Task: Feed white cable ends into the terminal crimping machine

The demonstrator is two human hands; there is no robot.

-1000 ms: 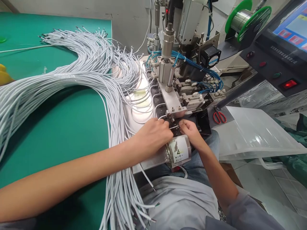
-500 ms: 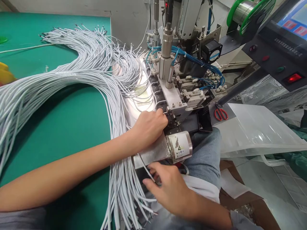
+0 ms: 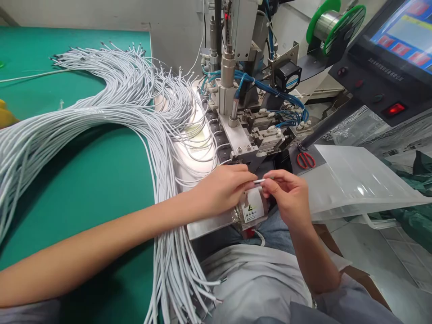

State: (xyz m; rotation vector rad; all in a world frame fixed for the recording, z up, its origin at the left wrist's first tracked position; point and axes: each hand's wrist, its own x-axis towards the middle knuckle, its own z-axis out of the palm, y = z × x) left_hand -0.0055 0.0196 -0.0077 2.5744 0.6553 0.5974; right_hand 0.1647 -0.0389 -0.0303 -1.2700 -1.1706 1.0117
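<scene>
Between my two hands runs a short visible stretch of white cable [image 3: 259,181]. My left hand [image 3: 225,188] is closed on it, in front of the machine's clamps. The fingertips of my right hand [image 3: 286,191] pinch the cable's end from the other side; the tip itself is mostly hidden. Just below the hands is a clear-wrapped cylinder with a white warning label [image 3: 253,205]. A thick bundle of white cables [image 3: 165,153] passes under my left forearm and hangs over the table edge, several bare ends showing at the bottom.
The machine [image 3: 232,103] with blue air hoses stands behind my hands. Red-handled scissors [image 3: 305,159] lie on its base at right, beside a translucent plastic tray [image 3: 357,180]. A control panel [image 3: 381,76] and a green wire spool [image 3: 332,24] are upper right. A green mat [image 3: 111,180] covers the table.
My right hand has risen from the hanging cable ends to meet my left hand and now pinches a cable end. My left hand has shifted slightly right and down, away from the clamps.
</scene>
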